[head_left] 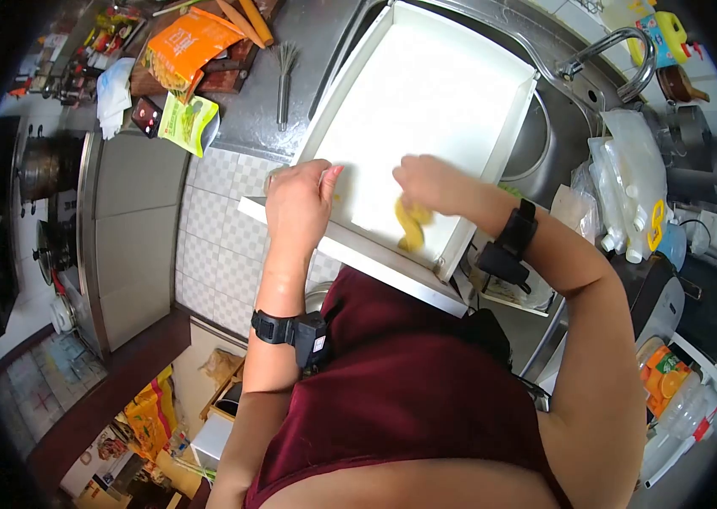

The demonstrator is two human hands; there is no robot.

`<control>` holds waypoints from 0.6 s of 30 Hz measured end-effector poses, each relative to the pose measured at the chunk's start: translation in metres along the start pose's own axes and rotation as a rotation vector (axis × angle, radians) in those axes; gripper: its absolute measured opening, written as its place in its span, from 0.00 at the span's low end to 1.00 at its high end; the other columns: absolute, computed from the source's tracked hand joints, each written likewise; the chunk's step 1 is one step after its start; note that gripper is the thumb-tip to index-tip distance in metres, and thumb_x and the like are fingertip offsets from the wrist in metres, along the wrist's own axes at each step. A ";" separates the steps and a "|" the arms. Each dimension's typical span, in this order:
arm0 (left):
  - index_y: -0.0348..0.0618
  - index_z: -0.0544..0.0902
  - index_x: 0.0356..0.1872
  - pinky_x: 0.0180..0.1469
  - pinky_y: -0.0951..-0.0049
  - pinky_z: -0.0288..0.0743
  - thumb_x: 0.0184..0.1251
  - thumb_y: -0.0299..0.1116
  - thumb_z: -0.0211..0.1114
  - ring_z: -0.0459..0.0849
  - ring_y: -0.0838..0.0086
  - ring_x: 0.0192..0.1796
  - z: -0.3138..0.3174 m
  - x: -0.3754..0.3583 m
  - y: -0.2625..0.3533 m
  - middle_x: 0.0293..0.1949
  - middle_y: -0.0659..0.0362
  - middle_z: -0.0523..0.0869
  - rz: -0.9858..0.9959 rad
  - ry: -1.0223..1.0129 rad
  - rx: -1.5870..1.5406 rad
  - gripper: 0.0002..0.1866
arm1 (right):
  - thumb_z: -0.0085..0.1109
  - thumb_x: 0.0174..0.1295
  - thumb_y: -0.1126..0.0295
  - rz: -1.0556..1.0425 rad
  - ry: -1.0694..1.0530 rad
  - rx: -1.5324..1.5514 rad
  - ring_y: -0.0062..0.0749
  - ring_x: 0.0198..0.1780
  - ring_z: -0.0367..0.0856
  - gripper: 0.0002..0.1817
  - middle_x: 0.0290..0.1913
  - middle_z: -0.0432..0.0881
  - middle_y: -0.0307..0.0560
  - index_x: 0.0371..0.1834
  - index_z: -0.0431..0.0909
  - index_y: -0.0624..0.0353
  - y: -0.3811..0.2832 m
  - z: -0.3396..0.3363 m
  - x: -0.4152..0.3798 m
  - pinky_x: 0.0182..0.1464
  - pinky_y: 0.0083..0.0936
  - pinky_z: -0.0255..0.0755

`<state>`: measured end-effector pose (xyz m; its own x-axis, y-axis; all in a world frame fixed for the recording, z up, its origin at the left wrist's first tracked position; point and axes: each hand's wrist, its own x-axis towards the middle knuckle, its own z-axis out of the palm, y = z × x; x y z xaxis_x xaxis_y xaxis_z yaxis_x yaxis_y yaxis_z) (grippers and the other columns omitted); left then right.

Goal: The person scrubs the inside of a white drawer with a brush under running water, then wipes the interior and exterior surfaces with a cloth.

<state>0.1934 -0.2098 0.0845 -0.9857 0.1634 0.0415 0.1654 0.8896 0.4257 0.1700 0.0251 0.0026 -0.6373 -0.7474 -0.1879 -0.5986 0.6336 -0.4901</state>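
A white drawer (430, 85) lies tilted across the sink, its front panel (375, 263) toward my body. My left hand (301, 204) is closed round the drawer's left side near the front panel; its thumb shows on the inner side and the other fingers are partly hidden. Inside the drawer, toward the right front corner, my right hand (433, 182) grips a yellow cloth (410, 231). Part of the cloth hangs below the hand against the drawer's bottom. The hand covers the rest of it. A black strapped device sits on each wrist.
Behind the drawer is a metal sink (562, 136) with a curved faucet (630, 68). Plastic bottles and bags (621, 191) stand at the right. A whisk (283, 89), an orange bag (193, 42) and a green packet (187, 123) lie on the left counter.
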 end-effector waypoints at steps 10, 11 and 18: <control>0.43 0.84 0.41 0.44 0.60 0.76 0.65 0.44 0.62 0.83 0.54 0.43 0.005 -0.001 -0.003 0.38 0.50 0.86 -0.005 -0.021 0.063 0.15 | 0.58 0.61 0.55 -0.010 0.296 -0.116 0.58 0.71 0.55 0.39 0.70 0.56 0.66 0.73 0.54 0.54 -0.008 0.014 0.025 0.69 0.47 0.54; 0.42 0.84 0.41 0.44 0.60 0.76 0.65 0.44 0.62 0.83 0.54 0.43 0.004 -0.001 -0.002 0.38 0.50 0.86 -0.006 -0.019 0.059 0.15 | 0.58 0.61 0.54 0.034 0.237 -0.104 0.59 0.72 0.51 0.40 0.71 0.53 0.67 0.73 0.53 0.55 -0.003 0.040 0.030 0.70 0.50 0.51; 0.42 0.84 0.40 0.43 0.59 0.76 0.66 0.42 0.62 0.83 0.53 0.41 0.004 0.000 0.000 0.37 0.48 0.86 -0.007 0.028 0.000 0.14 | 0.51 0.64 0.52 -0.458 -0.165 -0.219 0.46 0.76 0.46 0.33 0.72 0.55 0.59 0.70 0.60 0.56 -0.029 0.072 -0.005 0.72 0.55 0.46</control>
<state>0.1933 -0.2086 0.0810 -0.9874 0.1452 0.0636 0.1584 0.8908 0.4258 0.2260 -0.0038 -0.0436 -0.2128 -0.9675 -0.1363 -0.8961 0.2489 -0.3676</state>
